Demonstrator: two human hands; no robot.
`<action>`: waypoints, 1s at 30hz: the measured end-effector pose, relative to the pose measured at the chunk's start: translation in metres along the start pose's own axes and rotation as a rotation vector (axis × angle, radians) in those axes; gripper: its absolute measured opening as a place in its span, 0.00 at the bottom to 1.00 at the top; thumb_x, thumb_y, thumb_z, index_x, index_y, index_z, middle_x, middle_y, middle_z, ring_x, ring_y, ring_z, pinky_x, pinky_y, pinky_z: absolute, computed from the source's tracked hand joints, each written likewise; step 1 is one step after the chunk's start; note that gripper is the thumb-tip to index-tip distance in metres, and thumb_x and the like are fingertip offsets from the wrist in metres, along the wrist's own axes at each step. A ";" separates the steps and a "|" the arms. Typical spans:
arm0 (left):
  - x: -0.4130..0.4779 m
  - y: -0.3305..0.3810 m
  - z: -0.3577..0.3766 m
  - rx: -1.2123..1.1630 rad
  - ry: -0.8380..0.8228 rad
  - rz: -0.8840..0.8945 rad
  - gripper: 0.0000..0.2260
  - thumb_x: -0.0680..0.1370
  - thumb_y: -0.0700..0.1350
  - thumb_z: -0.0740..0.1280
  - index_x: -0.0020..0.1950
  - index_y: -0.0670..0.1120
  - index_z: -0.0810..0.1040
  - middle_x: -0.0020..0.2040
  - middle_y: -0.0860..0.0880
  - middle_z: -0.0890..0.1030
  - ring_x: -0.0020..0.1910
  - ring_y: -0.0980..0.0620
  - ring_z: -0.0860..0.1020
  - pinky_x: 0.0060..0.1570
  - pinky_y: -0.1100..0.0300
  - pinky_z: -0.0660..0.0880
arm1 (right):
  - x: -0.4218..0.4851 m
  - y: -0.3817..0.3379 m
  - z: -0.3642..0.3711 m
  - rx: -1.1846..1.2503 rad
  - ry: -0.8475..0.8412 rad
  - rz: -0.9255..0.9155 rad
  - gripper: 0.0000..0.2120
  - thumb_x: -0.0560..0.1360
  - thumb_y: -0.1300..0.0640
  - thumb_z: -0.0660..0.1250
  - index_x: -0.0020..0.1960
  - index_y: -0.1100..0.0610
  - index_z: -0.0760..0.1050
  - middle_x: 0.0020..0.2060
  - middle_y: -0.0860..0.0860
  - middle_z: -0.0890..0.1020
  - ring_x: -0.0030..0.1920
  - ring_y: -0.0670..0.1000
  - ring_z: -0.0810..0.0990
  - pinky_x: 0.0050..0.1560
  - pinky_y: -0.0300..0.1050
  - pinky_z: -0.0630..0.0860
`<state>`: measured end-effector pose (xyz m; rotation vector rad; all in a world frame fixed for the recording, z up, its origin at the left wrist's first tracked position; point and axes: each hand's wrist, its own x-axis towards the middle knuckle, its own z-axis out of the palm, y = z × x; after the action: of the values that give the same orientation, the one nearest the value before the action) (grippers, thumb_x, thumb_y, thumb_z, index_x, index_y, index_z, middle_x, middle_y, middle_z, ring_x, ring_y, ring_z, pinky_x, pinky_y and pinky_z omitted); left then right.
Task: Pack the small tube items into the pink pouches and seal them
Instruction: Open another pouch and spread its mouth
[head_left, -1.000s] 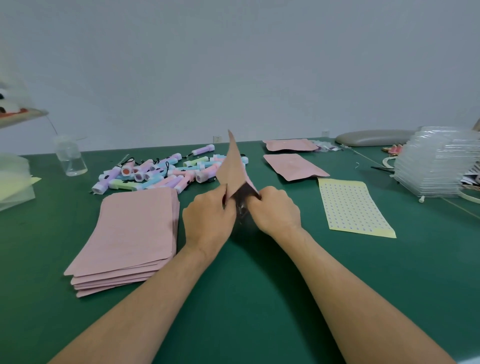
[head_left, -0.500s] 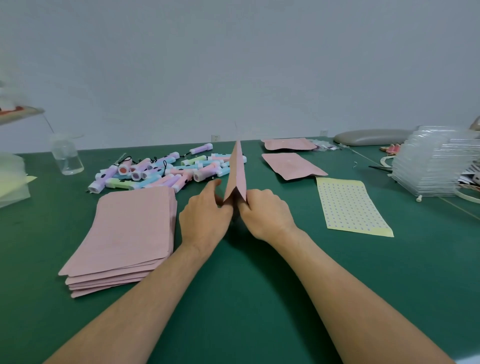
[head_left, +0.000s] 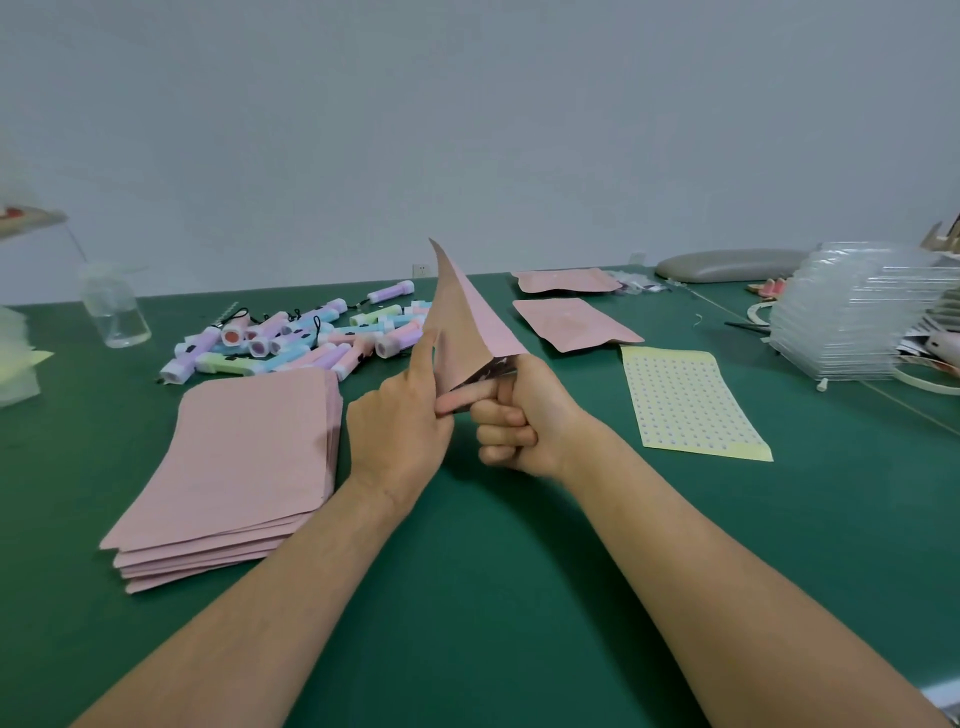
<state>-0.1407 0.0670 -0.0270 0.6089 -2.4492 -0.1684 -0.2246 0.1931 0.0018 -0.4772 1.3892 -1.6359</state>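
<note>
The left hand (head_left: 400, 431) and right hand (head_left: 524, 415) pinched the pink pouch (head_left: 467, 322) near the tube pile (head_left: 301, 338); a slack grip could reclose it.

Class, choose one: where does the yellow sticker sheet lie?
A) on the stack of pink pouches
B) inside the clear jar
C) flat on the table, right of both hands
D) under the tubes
C: the sticker sheet lies on the table, right of the right hand and left hand that grip the raised pouch.
</note>
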 end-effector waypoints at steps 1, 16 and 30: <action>0.000 -0.001 -0.001 0.008 0.000 0.002 0.37 0.77 0.40 0.66 0.84 0.51 0.55 0.46 0.47 0.84 0.43 0.41 0.82 0.40 0.47 0.78 | -0.001 0.000 0.001 0.022 -0.014 0.001 0.33 0.84 0.48 0.46 0.49 0.65 0.87 0.21 0.47 0.56 0.21 0.47 0.51 0.27 0.40 0.56; 0.000 0.004 0.002 -0.012 0.058 -0.020 0.09 0.83 0.44 0.63 0.63 0.48 0.77 0.39 0.46 0.83 0.36 0.41 0.81 0.37 0.47 0.80 | 0.008 0.020 0.046 -0.097 0.237 -0.609 0.30 0.77 0.71 0.52 0.72 0.52 0.77 0.61 0.46 0.84 0.64 0.46 0.80 0.68 0.45 0.76; -0.010 0.021 0.007 0.037 0.078 0.212 0.27 0.80 0.44 0.65 0.81 0.48 0.69 0.37 0.45 0.82 0.32 0.41 0.77 0.31 0.53 0.67 | 0.023 0.013 0.028 0.004 0.522 -0.313 0.08 0.81 0.59 0.65 0.45 0.49 0.77 0.40 0.48 0.82 0.42 0.48 0.81 0.42 0.42 0.77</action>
<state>-0.1457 0.0902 -0.0324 0.3610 -2.4254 -0.0134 -0.2102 0.1594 -0.0079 -0.2812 1.7525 -2.1201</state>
